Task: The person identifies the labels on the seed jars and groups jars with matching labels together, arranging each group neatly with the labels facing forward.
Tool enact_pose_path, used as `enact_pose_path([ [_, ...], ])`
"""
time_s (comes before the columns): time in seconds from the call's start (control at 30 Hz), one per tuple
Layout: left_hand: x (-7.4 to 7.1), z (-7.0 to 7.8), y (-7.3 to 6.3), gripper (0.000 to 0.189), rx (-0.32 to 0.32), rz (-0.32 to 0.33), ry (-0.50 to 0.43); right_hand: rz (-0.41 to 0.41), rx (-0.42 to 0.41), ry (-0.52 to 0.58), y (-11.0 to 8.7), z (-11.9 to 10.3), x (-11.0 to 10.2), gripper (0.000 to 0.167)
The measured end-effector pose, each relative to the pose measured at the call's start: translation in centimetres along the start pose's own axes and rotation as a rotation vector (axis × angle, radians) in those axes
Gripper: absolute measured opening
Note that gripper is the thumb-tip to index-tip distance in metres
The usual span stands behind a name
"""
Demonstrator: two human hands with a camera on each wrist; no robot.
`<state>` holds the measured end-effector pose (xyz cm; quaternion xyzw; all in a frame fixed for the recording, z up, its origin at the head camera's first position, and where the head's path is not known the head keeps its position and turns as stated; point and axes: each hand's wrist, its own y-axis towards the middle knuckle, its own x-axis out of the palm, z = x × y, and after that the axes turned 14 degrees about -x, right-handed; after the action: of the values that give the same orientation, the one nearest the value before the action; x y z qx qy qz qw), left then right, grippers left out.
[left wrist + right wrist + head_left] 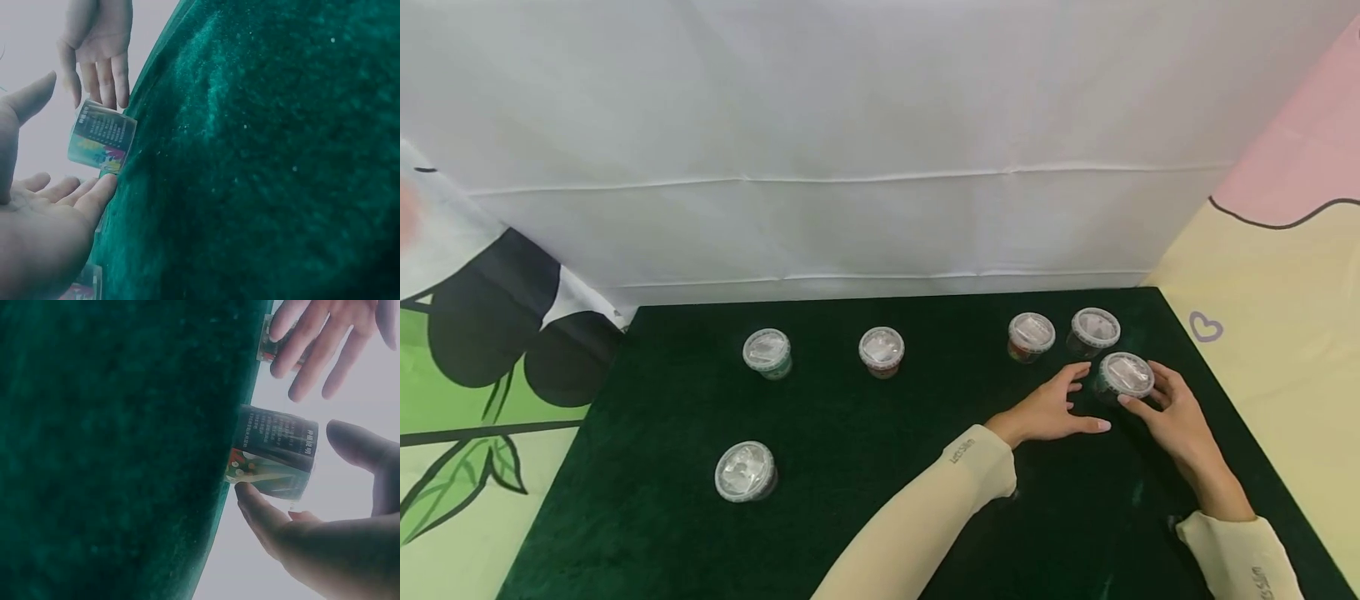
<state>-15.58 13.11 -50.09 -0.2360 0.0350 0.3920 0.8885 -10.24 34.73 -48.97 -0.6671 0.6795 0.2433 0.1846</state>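
Note:
Both hands are at the right side of the table around a small clear plastic cup (1127,375) with a pale round lid. In the right wrist view the printed label of this cup (275,447) shows white text above a coloured picture. My right hand (1180,421) is at its right side, fingertips right at the cup's wall, with a gap between thumb and cup in the right wrist view. To the left of the cup, my left hand (1048,408) has its fingers spread and holds nothing. The left wrist view also shows the labelled cup (103,137) between both hands.
Just behind stand two more lidded cups, one dark (1094,331) and one reddish (1031,335). Further left are a reddish cup (882,350), a greenish cup (767,352) and a nearer cup (747,472). Dark green cloth (865,467) covers the table; a white curtain (880,225) hangs behind.

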Motion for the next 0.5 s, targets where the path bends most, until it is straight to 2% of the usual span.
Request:
enact_pose_path([
  [0.23,0.6,0.0,1.1,0.077,-0.021,0.034,0.012,0.011,-0.018,0.013,0.2,0.1,0.4,0.076],
  [0.5,1.1,0.2,2.2,0.074,-0.010,0.000,0.031,-0.004,0.004,-0.014,0.3,0.3,0.0,0.078],
])
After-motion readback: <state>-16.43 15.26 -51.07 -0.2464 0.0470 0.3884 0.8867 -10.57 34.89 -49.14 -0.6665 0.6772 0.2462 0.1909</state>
